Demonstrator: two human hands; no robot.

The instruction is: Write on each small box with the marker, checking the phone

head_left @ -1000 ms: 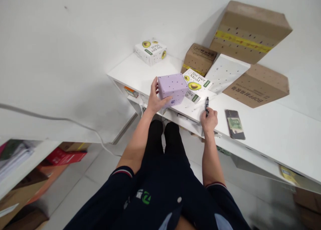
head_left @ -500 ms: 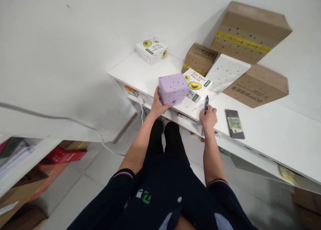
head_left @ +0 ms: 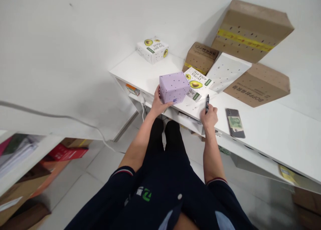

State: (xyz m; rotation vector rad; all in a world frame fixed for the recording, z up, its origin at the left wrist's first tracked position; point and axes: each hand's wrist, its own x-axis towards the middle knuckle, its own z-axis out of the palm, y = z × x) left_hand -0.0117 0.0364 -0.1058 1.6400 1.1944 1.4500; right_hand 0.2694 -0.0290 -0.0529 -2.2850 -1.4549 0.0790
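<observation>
My left hand [head_left: 159, 104] grips a small purple box [head_left: 175, 86] by its left side and lower front edge. Dark dots mark the faces of this box that I can see. My right hand [head_left: 210, 117] rests at the front edge of the white table [head_left: 265, 123], closed around a black marker [head_left: 207, 103] that points away from me. Just behind the purple box lies a white box with avocado prints [head_left: 198, 79], partly covered by it. To the right of my right hand lies a phone [head_left: 235, 123] with a green banknote on its back.
Another avocado-print box [head_left: 153, 50] sits at the table's far left corner. Dotted cardboard boxes [head_left: 253, 30] and a dotted white box [head_left: 229, 71] lean by the wall. Below the tabletop runs a shelf with things on it. A grey cable [head_left: 62, 117] hangs at left, near shelving [head_left: 30, 156].
The view has shifted very slightly. Both hands, the purple box and the marker keep the same places on the table.
</observation>
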